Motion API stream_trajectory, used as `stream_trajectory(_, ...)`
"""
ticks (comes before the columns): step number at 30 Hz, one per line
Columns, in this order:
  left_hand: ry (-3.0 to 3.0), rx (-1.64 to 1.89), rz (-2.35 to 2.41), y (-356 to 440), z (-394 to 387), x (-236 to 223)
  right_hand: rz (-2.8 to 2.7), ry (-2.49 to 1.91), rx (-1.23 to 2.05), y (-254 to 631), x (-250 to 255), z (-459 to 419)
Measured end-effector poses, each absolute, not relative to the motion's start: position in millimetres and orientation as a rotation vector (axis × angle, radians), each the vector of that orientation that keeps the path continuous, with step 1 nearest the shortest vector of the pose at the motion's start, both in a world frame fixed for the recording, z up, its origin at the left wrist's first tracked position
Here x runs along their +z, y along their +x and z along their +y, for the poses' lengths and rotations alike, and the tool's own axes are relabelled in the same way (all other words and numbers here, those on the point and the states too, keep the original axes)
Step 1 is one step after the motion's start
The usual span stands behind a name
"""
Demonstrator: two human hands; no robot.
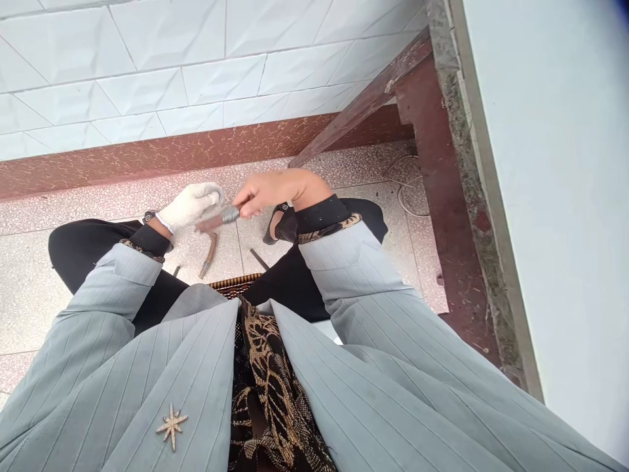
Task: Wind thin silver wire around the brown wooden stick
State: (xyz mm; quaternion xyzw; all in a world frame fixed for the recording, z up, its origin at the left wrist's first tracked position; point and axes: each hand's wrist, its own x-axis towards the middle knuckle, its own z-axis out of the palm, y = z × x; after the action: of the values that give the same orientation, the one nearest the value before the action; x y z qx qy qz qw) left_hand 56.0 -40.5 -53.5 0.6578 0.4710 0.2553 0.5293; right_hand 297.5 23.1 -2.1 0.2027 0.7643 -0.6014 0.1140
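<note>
your work looks underway, by judgement; just left of the frame's centre, your bare right hand [265, 191] is closed around the wrapped tool [230, 214], its brown end beside your gloved left hand [189, 206]; those fingers curl, but whether they grip anything i cannot tell; the curved brown piece [209, 254] lies apart on the floor [29, 278] below; how much is left does not show.
</note>
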Motion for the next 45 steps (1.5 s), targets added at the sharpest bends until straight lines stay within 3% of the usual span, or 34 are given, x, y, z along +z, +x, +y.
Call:
stream_trajectory(4,1.363,0.656,1.009,57,-42,-55,2.379,1.371,-2.252,312,3,31)
stream_trajectory(7,1.383,0.622,0.986,60,-42,-54,2.275,1.81,-2.335,311,-1,35)
stream_trajectory(13,1.591,0.523,1.084,66,-45,-46,2.425,2.038,-1.625,300,-12,40)
stream_trajectory(18,1.793,0.472,1.14,62,-45,-42,2.496,1.766,-0.854,294,-16,36)
stream_trajectory(24,1.878,0.521,1.242,51,-38,-37,2.405,1.335,-0.663,283,-13,23)
stream_trajectory(30,1.942,0.49,1.296,47,-35,-40,2.302,0.807,-0.992,269,-20,11)
stream_trajectory(37,1.871,0.501,1.322,45,-27,-57,2.319,0.588,-1.429,281,-12,15)
stream_trajectory(39,1.781,0.522,1.314,45,-27,-64,2.437,0.702,-1.465,289,-3,17)
stream_trajectory(45,1.374,0.528,1.081,61,-40,-62,2.515,1.641,-1.727,299,10,23)
